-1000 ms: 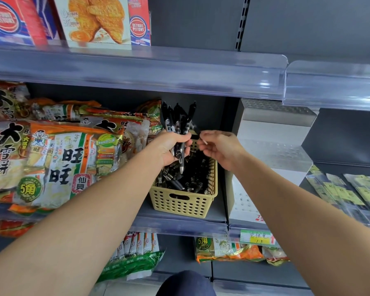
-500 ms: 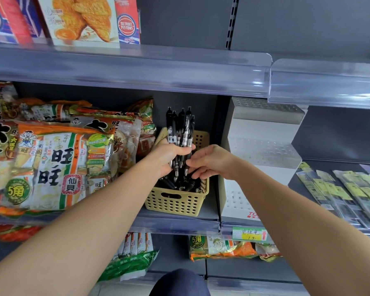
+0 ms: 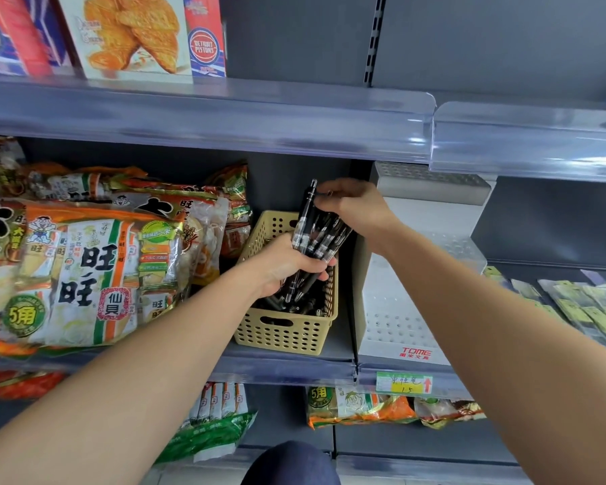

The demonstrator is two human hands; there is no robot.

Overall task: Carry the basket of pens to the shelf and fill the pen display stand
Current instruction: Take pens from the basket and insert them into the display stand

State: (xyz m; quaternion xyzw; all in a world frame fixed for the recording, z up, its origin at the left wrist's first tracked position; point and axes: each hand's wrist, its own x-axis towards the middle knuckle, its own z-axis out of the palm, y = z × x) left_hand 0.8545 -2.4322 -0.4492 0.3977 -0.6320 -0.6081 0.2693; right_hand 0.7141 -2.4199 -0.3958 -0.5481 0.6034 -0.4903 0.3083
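A beige perforated basket [image 3: 287, 332] stands on the middle shelf with several black pens lying in it. My left hand [image 3: 289, 266] grips a bundle of black pens [image 3: 321, 232] upright above the basket. My right hand [image 3: 352, 208] reaches over the bundle and pinches the top end of one pen. The white stepped pen display stand [image 3: 404, 320], with rows of holes, stands just right of the basket, and no pens show in it.
Large rice-cracker bags [image 3: 84, 267] crowd the shelf left of the basket. Clear shelf lips [image 3: 224, 120] run overhead, with boxes [image 3: 137, 33] above. Packaged items [image 3: 588, 306] lie at right. More snack bags [image 3: 357, 404] sit on the shelf below.
My right hand has risen from the lower part of the bundle to its top end. The bundle now tilts to the right. The camera has moved closer.
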